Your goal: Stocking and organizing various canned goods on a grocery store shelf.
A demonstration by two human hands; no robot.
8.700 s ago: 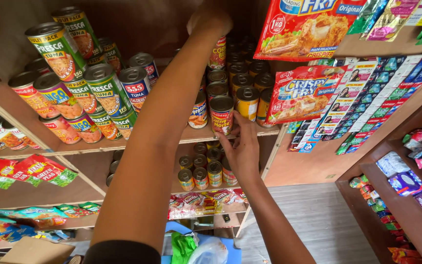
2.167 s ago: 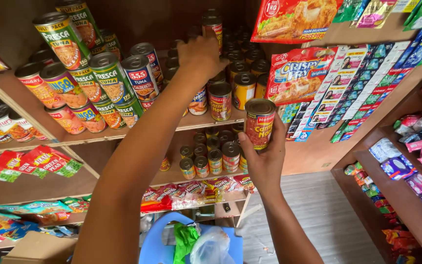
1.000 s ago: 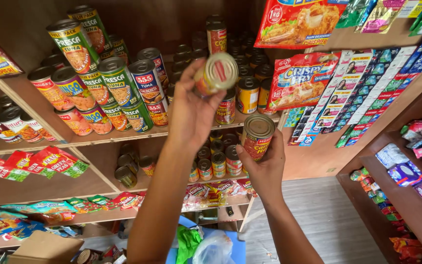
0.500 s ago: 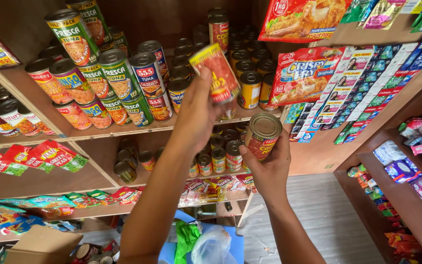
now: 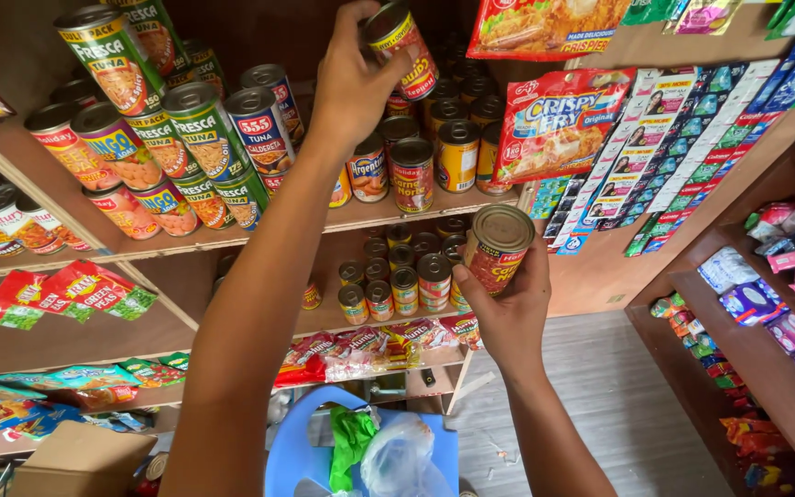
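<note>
My left hand [image 5: 350,87] is raised high and grips a red-labelled can [image 5: 404,48], tilted, up in front of the upper wooden shelf [image 5: 232,235]. My right hand [image 5: 508,308] holds a second red-labelled can [image 5: 496,247] upright, lower down, in front of the shelf of small cans [image 5: 397,281]. Under the raised can stand rows of red and yellow cans [image 5: 413,170]. Stacks of green-labelled cans [image 5: 204,147] fill the shelf's left part.
Red snack packets [image 5: 558,115] and strips of sachets [image 5: 683,138] hang to the right. More packets line the right-hand shelves [image 5: 775,304] and the lower left racks [image 5: 39,294]. A blue stool with plastic bags [image 5: 370,451] stands below, next to a cardboard box [image 5: 75,460].
My left hand has lifted its can from chest height up toward the top of the shelf. My right hand has stayed put with the other can, which it took hold of earlier.
</note>
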